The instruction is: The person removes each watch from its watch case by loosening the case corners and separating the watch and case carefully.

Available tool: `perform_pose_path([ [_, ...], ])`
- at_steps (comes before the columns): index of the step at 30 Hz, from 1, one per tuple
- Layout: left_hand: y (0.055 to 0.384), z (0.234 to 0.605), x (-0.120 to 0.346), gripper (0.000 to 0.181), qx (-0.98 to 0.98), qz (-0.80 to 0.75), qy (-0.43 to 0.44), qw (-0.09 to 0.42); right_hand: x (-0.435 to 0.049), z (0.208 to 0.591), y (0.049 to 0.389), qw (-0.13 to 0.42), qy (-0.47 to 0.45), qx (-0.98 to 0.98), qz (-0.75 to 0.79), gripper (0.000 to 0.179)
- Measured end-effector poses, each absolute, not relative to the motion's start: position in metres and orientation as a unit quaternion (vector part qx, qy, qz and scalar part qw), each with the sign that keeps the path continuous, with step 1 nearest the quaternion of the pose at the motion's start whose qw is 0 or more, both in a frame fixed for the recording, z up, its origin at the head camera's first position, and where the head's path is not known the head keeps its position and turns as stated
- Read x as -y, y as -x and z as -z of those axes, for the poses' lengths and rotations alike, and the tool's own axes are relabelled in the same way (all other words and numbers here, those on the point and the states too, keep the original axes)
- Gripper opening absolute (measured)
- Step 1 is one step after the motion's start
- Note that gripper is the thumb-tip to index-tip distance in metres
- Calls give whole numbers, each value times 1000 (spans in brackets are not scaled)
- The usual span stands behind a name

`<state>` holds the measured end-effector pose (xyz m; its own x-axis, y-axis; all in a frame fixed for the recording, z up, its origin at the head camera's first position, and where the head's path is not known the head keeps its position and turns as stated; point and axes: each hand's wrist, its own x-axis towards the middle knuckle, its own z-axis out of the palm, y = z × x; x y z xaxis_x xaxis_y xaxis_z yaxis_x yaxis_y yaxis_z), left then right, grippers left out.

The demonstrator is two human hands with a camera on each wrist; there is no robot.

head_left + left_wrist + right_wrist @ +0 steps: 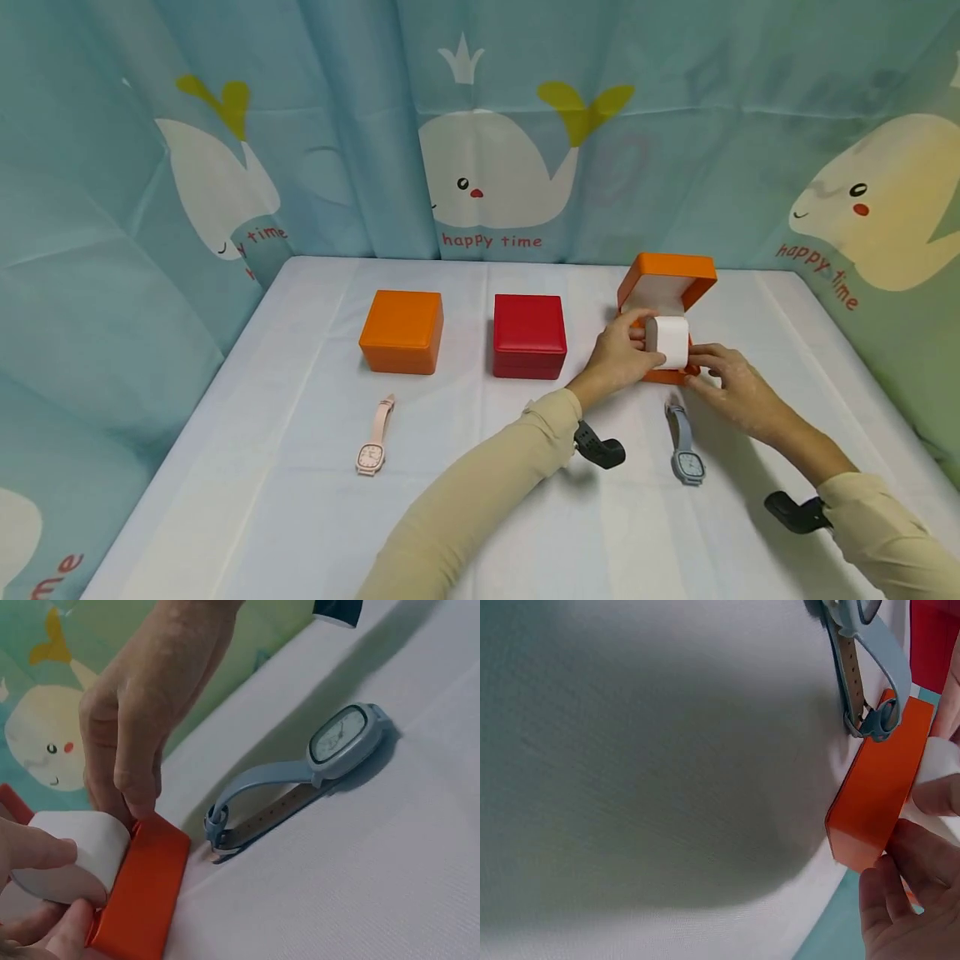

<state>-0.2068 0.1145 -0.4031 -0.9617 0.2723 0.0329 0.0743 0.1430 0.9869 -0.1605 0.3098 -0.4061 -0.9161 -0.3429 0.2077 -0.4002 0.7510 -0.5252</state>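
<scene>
In the head view my left hand [618,354] pinches a white watch cushion [671,342] between thumb and fingers, over the base of an orange watch box [663,377] whose lid [677,265] stands raised. My right hand [738,392] grips the box's right side, with fingertips at its wall close beside the cushion. The left wrist view shows the cushion [86,844] tilted at the inside of the orange wall [146,889]. A blue wristwatch [686,454] lies in front of the box, its strap buckled in a loop [259,776].
A red box [529,336] and another orange box [402,331], both closed, stand to the left on the white tablecloth [277,433]. A pink wristwatch [372,442] lies before the closed orange one. A whale-print curtain [360,192] hangs behind the table.
</scene>
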Motion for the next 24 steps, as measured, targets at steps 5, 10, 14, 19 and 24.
perform_pose_path([
  [5,208,405,-117,56,-767,-624,-132,67,-307,406,159,71,-212,935,-274,29],
  [10,205,406,-116,57,-786,-595,-160,52,-306,408,159,91,-221,936,-258,29],
  [14,205,407,-115,57,-799,-572,-177,47,-305,407,163,96,-224,941,-235,29],
  [19,210,408,-116,57,-825,-531,-188,38,-304,405,167,108,-236,942,-211,25],
  [24,213,410,-116,55,-851,-488,-196,20,-302,404,168,101,-225,949,-199,28],
])
